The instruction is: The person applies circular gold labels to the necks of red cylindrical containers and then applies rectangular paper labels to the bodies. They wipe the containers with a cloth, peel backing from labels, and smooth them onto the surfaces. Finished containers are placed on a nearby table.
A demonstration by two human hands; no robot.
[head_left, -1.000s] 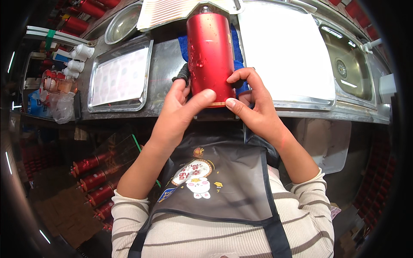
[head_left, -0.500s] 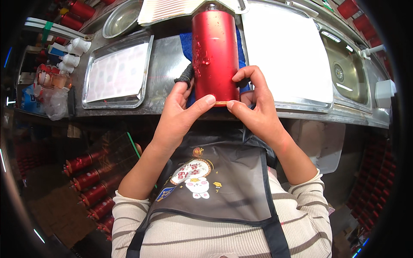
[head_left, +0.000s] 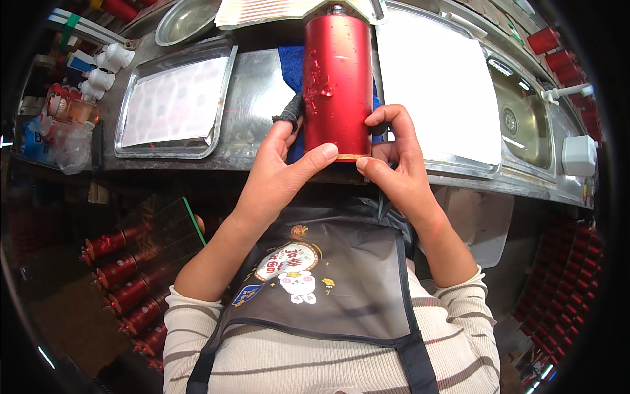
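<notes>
A shiny red metal cylinder (head_left: 337, 85) with water drops on its side lies in front of me, its gold-rimmed end toward me. My left hand (head_left: 287, 154) grips it from the left, thumb on the near rim and a dark wrap on one finger. On the other side my right hand (head_left: 399, 157) holds it too, its thumb at the rim and its index finger bent along the wall; a dark band shows on a finger. Beneath the cylinder is a blue cloth (head_left: 290, 65), mostly covered.
To the left stands a metal tray (head_left: 220, 134) with a patterned sheet. A white sheet (head_left: 440, 92) lies on a tray to the right, beside a steel sink (head_left: 525, 121). A metal bowl (head_left: 187, 21) is at the back. Several red cylinders (head_left: 119, 270) stand lower left.
The view has shifted a little, so the cylinder and both hands appear slightly farther right. My grip on the cylinder looks the same.
</notes>
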